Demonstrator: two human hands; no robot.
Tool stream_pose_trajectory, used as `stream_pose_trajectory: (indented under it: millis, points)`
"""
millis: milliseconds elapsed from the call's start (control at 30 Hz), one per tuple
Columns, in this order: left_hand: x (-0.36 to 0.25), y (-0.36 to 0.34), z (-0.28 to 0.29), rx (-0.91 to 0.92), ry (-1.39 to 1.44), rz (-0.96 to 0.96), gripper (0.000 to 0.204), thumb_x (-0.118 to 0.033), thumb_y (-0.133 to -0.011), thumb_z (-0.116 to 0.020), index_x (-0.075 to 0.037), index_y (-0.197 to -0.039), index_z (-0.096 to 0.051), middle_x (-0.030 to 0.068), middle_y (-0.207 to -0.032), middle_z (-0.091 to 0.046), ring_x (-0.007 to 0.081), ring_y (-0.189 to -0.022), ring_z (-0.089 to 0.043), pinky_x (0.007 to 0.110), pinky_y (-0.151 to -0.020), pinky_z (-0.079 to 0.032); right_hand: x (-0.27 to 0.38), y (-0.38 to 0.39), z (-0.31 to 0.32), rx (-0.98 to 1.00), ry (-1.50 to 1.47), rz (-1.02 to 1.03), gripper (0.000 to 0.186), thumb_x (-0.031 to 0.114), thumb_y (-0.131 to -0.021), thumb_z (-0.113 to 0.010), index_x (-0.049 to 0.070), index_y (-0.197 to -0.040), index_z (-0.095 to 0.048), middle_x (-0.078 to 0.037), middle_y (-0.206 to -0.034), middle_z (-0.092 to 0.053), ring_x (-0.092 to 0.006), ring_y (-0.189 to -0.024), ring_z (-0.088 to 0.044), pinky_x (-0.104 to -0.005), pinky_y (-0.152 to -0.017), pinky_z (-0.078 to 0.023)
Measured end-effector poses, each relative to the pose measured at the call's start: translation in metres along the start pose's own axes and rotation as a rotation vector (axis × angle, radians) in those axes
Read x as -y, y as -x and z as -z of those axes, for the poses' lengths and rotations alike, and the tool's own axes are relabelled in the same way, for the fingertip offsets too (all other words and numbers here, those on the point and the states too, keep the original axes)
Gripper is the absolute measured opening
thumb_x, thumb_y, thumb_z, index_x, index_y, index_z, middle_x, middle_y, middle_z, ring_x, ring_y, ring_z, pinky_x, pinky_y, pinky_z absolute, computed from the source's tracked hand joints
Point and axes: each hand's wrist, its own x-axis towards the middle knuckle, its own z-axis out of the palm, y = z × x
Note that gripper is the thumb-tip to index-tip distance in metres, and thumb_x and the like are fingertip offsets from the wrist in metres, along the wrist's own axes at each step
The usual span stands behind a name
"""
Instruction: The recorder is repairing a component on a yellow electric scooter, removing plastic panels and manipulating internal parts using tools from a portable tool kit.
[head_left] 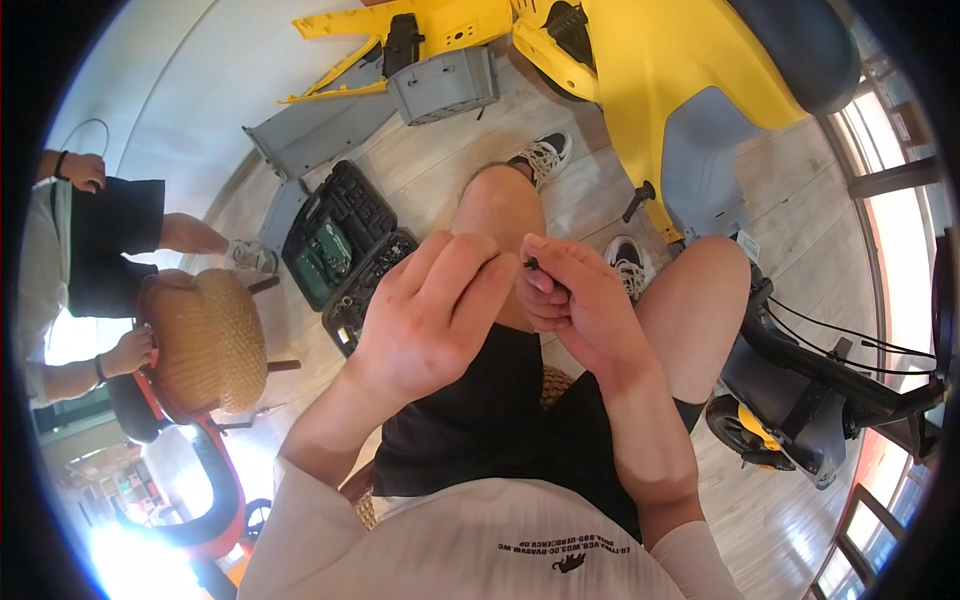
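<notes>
Head view: two own hands raised over lap, above knees. One small black bit [532, 266], pinched at fingertips of right hand [575, 305], between both hands; visible end points toward left hand, long axis hard to tell, mostly hidden. Left hand [435, 315] curled narrow, fingertips just beside bit; whether touching, cannot tell. One open black tool case [345, 255] on wooden floor, left of knee. Two sneakers. One yellow scooter body [660, 70] ahead. One other person at left edge, by wicker stool [205, 340].

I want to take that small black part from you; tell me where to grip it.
Pinch the small black part by its left end, coming from the left: that tip pokes out beyond the right hand, whose fingertips cover the rest. The left hand sits close beside.
</notes>
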Motion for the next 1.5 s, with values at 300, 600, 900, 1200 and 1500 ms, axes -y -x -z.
stream_pose_trajectory:
  millis: [300,600,900,1200,1500]
  points:
    - [0.003,0.002,0.0,-0.035,0.039,0.106,0.023,0.009,-0.07,-0.067,-0.001,-0.09,-0.064,0.0106,-0.084,-0.054,0.0279,-0.072,-0.057,0.034,-0.062,-0.048,-0.005,0.0,0.003,0.015,0.007,0.101,0.027,0.028,-0.102,-0.046,0.008,-0.084,-0.049,0.005,-0.069,-0.037,-0.0043,-0.055,-0.026,-0.0205,-0.05,-0.023]
    - [0.007,0.025,0.004,-0.123,0.448,0.6,0.011,0.0,-0.093,-0.05,0.001,-0.101,-0.058,0.0099,-0.087,-0.055,0.0182,-0.079,-0.054,0.028,-0.071,-0.043,-0.005,0.0,-0.002,0.031,-0.017,0.057,0.022,0.025,-0.1,-0.048,0.007,-0.086,-0.049,0.003,-0.073,-0.039,-0.0048,-0.057,-0.03,-0.0209,-0.052,-0.026]
    - [0.009,0.096,-0.038,0.127,0.372,0.831,0.05,-0.033,-0.089,-0.064,-0.002,-0.127,-0.054,0.0182,-0.093,-0.053,0.0388,-0.08,-0.061,0.044,-0.068,-0.05,-0.011,-0.007,-0.003,-0.028,-0.037,0.121,0.019,0.022,-0.097,-0.05,0.007,-0.085,-0.047,0.002,-0.073,-0.035,-0.006,-0.059,-0.031,-0.0204,-0.051,-0.028]
    - [0.038,0.14,-0.051,0.357,0.572,0.982,0.071,-0.06,-0.083,-0.061,0.004,-0.114,-0.058,0.0227,-0.095,-0.059,0.039,-0.088,-0.063,0.046,-0.078,-0.05,-0.023,-0.031,-0.014,-0.034,-0.048,0.118,0.017,0.019,-0.097,-0.047,0.006,-0.088,-0.043,0.0,-0.073,-0.036,-0.0072,-0.06,-0.033,-0.0207,-0.052,-0.031]
    - [0.047,0.22,-0.088,0.29,1.212,1.144,0.057,-0.055,-0.088,-0.057,0.0,-0.102,-0.061,0.0229,-0.082,-0.061,0.0353,-0.082,-0.063,0.042,-0.073,-0.048,-0.033,-0.111,-0.074,-0.309,0.044,-0.124,0.013,0.019,-0.092,-0.052,0.008,-0.089,-0.046,-0.001,-0.077,-0.044,-0.0111,-0.062,-0.041,-0.0258,-0.055,-0.035]
